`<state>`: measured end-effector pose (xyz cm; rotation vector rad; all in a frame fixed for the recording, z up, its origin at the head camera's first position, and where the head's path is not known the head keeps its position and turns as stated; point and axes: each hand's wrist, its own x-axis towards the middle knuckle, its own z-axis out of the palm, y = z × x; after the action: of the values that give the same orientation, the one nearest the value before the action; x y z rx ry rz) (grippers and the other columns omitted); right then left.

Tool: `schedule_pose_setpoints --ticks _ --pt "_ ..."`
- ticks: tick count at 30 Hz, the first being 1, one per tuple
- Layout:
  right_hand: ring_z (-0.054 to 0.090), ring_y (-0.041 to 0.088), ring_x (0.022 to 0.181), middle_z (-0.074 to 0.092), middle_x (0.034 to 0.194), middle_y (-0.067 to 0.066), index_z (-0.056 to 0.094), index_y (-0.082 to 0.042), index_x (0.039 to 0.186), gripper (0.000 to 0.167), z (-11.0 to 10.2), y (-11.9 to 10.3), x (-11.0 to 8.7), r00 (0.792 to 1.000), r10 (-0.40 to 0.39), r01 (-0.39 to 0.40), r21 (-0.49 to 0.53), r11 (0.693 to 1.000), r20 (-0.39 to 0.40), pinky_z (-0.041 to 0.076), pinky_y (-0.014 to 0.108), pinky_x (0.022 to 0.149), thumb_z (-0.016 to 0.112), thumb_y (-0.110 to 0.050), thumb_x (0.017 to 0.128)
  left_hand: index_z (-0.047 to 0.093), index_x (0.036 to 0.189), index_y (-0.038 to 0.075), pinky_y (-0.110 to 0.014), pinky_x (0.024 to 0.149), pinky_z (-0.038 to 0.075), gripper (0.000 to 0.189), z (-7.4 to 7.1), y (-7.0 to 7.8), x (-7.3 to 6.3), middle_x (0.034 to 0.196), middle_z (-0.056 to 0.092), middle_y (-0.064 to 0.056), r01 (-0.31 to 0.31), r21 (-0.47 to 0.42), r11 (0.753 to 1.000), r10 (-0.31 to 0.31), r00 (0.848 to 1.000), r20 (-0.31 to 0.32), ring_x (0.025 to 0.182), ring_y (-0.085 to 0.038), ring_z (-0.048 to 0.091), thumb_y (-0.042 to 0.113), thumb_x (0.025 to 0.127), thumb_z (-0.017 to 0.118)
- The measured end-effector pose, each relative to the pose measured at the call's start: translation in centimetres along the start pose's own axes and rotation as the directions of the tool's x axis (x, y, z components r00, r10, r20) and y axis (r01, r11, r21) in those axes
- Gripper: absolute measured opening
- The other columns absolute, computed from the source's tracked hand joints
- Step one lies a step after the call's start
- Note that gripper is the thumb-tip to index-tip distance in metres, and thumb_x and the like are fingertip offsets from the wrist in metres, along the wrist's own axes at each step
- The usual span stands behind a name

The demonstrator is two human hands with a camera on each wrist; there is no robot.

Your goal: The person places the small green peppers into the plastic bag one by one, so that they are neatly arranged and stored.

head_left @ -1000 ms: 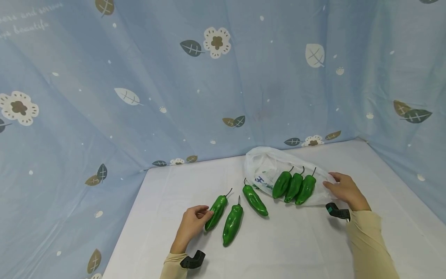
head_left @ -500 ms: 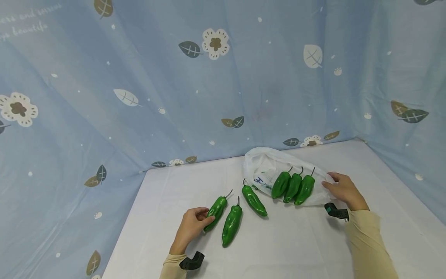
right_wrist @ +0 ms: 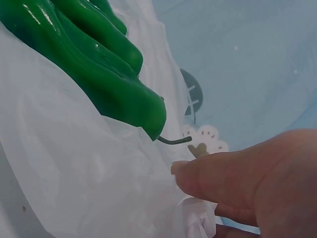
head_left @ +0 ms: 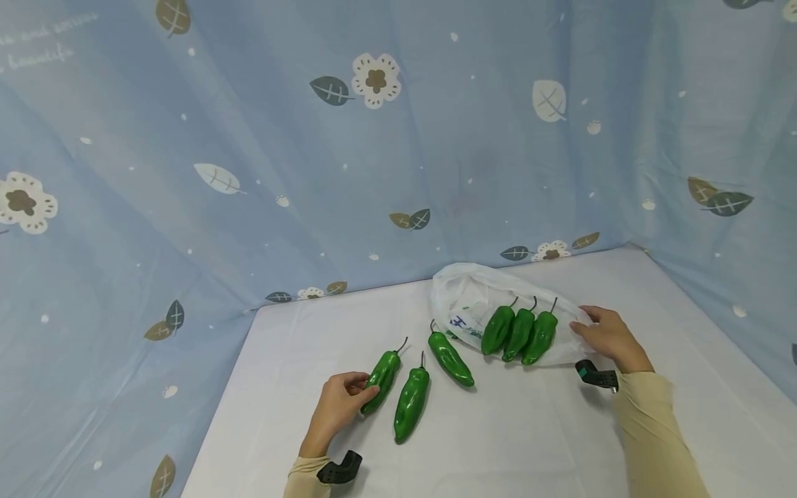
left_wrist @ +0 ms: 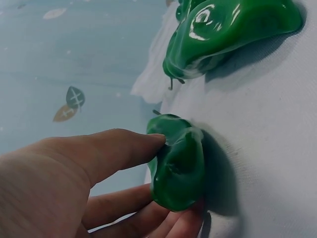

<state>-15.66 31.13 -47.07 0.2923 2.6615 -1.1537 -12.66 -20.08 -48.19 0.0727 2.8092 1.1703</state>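
A person's left hand (head_left: pixel 335 408) has lowered its thumb onto the green pepper (head_left: pixel 382 372) at its two o'clock, now pinched and seemingly secured, while the right hand (head_left: pixel 613 339) grips a white plastic bag (head_left: pixel 568 342) at its nine o'clock.

Looks evenly lit in the head view, with blurred lettering (head_left: pixel 40 57) at upper left. Appears dimmer in both wrist views. In the left, shows glare on the upper pepper (left_wrist: pixel 230 32) and broad shadow beside the lower pepper (left_wrist: pixel 178 168).
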Motion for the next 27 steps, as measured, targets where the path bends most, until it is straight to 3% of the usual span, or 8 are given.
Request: schedule_pose_setpoints --ticks 8,16,27 --pt "0.03 0.065 0.14 0.025 0.153 0.048 0.023 0.018 0.155 0.072 0.1 0.0 0.0 1.0 -0.011 0.011 -0.006 1.0 -0.003 0.036 0.072 0.111 0.051 -0.027 0.106 0.077 0.116 0.001 -0.029 0.073 0.057 0.04 -0.6 -0.3 0.2 0.1 0.075 -0.007 0.024 -0.003 1.0 -0.025 0.999 -0.024 0.088 -0.014 0.069 0.029 0.088 0.082" --pt "0.03 0.065 0.14 0.025 0.153 0.048 0.023 0.017 0.155 0.072 0.0 -0.1 -0.1 1.0 -0.005 0.005 -0.01 1.0 -0.004 0.035 0.073 0.112 0.051 -0.028 0.106 0.077 0.114 -0.001 -0.027 0.069 0.056 0.038 -1.0 -0.2 0.3 0.098 0.076 -0.008 -0.002 -0.008 1.0 0.001 0.998 -0.06 0.084 -0.013 0.069 0.028 0.089 0.081" --pt "0.031 0.065 0.14 0.026 0.153 0.048 0.024 0.017 0.155 0.072 0.1 0.0 -0.1 1.0 -0.021 0.021 -0.014 1.0 -0.009 0.036 0.073 0.112 0.051 -0.028 0.105 0.077 0.116 0.001 -0.026 0.069 0.055 0.038 -1.2 0.1 0.7 0.099 0.077 -0.007 0.014 -0.061 0.998 -0.018 0.997 -0.074 0.086 -0.013 0.07 0.027 0.089 0.081"
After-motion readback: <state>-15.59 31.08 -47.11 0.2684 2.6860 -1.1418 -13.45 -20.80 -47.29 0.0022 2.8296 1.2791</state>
